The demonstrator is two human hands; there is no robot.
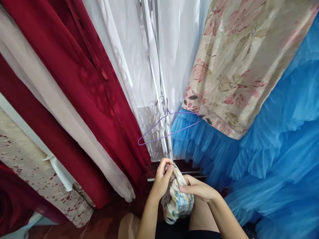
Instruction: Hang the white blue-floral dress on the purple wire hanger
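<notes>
You are holding the patterned cloth [178, 202] above your lap, between your knees, in both hands. The grip of your left hand [163, 176] is pinching closed on its upper edge; the grip of your right hand [199, 188] is closing on the side, thumb pressing over the pale edge. For good control, you want to be pinching lightly near the edge, letting the bunched part hang loose, and spreading the folds without pulling hard, since the cloth is looking thin and crumpled.

No worktop is carrying it; your hands are. Below, a dark red tiled floor [99, 222] is showing. Ahead, a purple hanger [174, 132] is hanging by white strips [163, 132], with nothing on it. Deep red drapes [82, 83] are filling the left, and blue ruffled fabric [279, 159] and a floral panel [231, 73] the right.
</notes>
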